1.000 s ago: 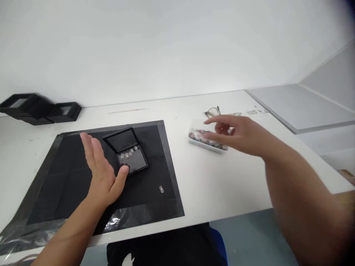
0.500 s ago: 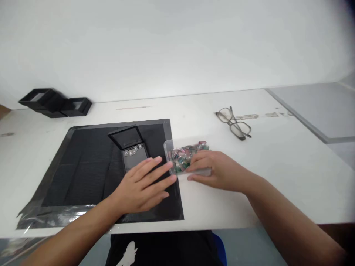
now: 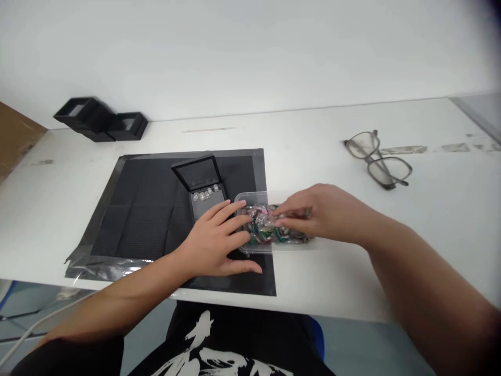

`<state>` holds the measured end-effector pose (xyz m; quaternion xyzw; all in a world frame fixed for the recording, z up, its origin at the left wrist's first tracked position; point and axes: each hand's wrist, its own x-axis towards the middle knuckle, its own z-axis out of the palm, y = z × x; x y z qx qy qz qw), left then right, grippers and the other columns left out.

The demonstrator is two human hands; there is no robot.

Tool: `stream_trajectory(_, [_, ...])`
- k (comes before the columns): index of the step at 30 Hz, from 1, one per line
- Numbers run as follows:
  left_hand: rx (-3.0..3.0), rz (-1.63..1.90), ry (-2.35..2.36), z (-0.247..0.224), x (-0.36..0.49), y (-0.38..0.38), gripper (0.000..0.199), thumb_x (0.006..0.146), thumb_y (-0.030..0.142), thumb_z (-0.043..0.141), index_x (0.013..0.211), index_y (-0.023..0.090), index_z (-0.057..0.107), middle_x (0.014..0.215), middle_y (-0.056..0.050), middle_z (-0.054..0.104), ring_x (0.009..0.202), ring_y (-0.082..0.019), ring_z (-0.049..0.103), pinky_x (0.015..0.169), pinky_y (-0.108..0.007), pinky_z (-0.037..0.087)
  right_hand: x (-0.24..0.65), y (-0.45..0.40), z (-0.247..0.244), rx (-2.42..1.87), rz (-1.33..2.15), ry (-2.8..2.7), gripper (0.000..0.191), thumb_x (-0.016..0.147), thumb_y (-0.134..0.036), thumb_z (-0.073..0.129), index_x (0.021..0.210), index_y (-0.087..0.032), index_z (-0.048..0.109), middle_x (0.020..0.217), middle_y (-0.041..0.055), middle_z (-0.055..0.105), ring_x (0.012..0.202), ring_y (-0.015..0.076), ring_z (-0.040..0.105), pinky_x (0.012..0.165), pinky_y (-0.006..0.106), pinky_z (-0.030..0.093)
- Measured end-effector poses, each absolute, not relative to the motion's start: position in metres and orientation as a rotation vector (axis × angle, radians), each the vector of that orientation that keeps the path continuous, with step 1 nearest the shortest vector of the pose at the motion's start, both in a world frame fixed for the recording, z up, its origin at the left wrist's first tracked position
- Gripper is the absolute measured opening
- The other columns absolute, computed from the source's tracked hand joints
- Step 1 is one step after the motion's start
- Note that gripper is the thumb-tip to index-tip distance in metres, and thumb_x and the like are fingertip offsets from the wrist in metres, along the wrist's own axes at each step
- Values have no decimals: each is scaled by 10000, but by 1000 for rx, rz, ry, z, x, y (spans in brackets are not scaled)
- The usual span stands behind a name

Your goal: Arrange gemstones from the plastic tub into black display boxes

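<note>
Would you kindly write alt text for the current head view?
A person's right hand reaches into a clear container of small, colourful pieces, the left hand spread at its left end. Behind the left hand, an open black case sits on a black mat; eyeglasses lie on the white table.

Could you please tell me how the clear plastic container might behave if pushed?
The clear plastic container would probably flex slightly, as it looks thin-walled. Its heaped, glossy pieces may shift and slide against each other. Being low and broad, it seems unlikely to tip.

A black mat (image 3: 136, 209) on white table (image 3: 329, 282) suggests workroom.
</note>
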<state>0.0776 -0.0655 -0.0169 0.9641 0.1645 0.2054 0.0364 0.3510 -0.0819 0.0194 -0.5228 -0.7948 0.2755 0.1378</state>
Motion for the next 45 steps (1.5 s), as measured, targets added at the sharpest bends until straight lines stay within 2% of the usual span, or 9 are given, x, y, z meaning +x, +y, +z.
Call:
stream_trajectory(4, [3014,554,477,-19,77,-65,410,900,593,595,838,194,665,1154,-44,732,1337,-322,538,1062,-454,447,339,-79,6,-1558,657,-2535,237,877,-365,632,1056,-400,785,818,-33,765,642,143,606,540,268,325])
stream_trajectory(10, [3001,592,467,-20,75,-61,304,924,488,608,864,198,679,1096,-27,749,1298,-293,569,1034,-416,451,336,-83,3,-1512,567,-2566,231,910,-319,578,937,-350,805,799,-29,749,602,113,567,522,260,301])
stream_trajectory(15, [2956,573,481,-19,73,-62,279,923,461,614,982,203,699,1147,-25,739,1327,-287,546,1089,-424,417,339,-86,7,-1484,720,-2418,199,915,-369,592,912,-317,784,759,-18,708,620,122,564,558,269,362])
stream_trajectory(19, [2901,597,480,-18,72,-62,302,899,466,638,1057,217,704,1182,-21,729,1336,-277,545,1145,-434,370,344,-89,9,-1434,971,-2206,202,904,-447,630,916,-285,749,557,-44,523,482,106,411,473,272,316])
stream_trajectory(23, [2885,678,479,-16,71,-62,305,896,453,649,1084,218,698,1201,-21,729,1302,-256,579,1130,-409,371,348,-93,10,-1225,1155,-1972,107,910,-378,655,923,-282,699,550,-62,460,489,103,383,470,269,324])
stream_trajectory(31, [2648,905,291,-9,73,-63,650,716,699,720,1158,226,661,1114,-52,751,1027,-222,673,886,-348,463,346,-101,18,-1022,1478,-1581,180,952,-430,593,896,-259,604,647,-47,424,526,98,332,459,262,283])
stream_trajectory(34, [2438,1036,312,-7,76,-66,701,720,665,743,1254,230,614,1062,-51,750,964,-205,685,871,-340,493,343,-104,19,-997,1560,-1602,185,973,-430,556,903,-261,578,648,-46,412,533,103,335,477,264,301])
stream_trajectory(39, [2180,1080,476,-5,84,-75,600,849,443,735,1369,212,544,997,-51,751,873,-153,695,813,-298,527,329,-111,17,-1073,1485,-1873,194,996,-373,518,858,-240,536,648,-40,445,556,106,379,510,256,340])
stream_trajectory(45, [2088,1120,546,-1,93,-84,165,860,235,739,1022,213,718,810,4,776,722,-110,704,755,-265,570,313,-116,10,-1166,1266,-2085,158,985,-366,522,895,-248,574,688,-26,545,564,112,450,510,261,365])
